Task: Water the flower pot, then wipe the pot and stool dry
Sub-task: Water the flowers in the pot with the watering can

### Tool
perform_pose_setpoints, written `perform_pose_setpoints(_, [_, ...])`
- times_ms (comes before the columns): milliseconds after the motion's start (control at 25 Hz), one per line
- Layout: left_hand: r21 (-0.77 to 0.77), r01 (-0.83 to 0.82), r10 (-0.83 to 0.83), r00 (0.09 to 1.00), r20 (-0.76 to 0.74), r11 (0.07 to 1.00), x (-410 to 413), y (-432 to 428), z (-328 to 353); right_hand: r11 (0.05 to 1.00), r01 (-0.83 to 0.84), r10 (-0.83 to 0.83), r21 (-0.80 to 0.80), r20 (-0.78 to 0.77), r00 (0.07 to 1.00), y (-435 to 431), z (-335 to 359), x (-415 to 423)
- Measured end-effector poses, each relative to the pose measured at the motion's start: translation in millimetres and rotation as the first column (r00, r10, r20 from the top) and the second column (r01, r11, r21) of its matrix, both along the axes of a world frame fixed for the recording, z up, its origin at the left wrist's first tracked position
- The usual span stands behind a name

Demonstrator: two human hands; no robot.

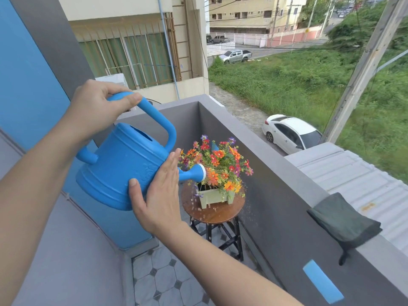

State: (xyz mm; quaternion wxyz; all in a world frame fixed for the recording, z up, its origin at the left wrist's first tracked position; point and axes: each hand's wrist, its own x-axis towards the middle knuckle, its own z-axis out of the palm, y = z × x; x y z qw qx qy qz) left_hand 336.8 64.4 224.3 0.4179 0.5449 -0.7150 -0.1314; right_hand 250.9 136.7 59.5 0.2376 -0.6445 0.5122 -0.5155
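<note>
- Left hand (97, 107): up and left of the stool (217, 214), wrapped round the watering can (123, 164) handle.
- Watering can: left of the stool, tilted, long axis running rightward, spout over the flowers (220, 160).
- Right hand (159, 191): just left of the stool, flat fingers bracing the can's side.
- Flower pot (215, 196): on the stool's wet seat.
- Cloth (344, 219): right of the stool, nearer the right hand.

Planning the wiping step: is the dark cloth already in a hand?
No, the dark green cloth lies draped over the grey balcony wall top.
</note>
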Motion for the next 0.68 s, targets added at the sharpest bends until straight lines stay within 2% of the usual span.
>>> perform_pose_setpoints(160, [-0.076,-0.106,0.099,0.991,-0.085,0.991,2.7,-13.8,-3.7,0.998,0.009,-0.012,-0.066,-0.047,0.999,-27.9,6.0,-15.5])
perform_pose_setpoints(280, [-0.102,-0.199,0.184,0.973,-0.139,0.975,4.5,-22.5,-4.9,0.999,-0.038,0.036,-0.019,-0.088,0.995,-45.6,15.6,-22.6])
perform_pose_setpoints(440, [-0.099,-0.232,0.224,0.971,-0.085,0.968,4.0,-25.1,-1.1,0.991,-0.116,0.122,0.063,-0.111,0.986,-53.6,20.4,-20.6])
perform_pose_setpoints(680, [-0.009,-0.152,0.152,0.988,0.003,0.988,7.2,-27.7,3.5,0.992,-0.116,0.121,0.057,-0.093,0.988,-38.6,5.2,-6.1])
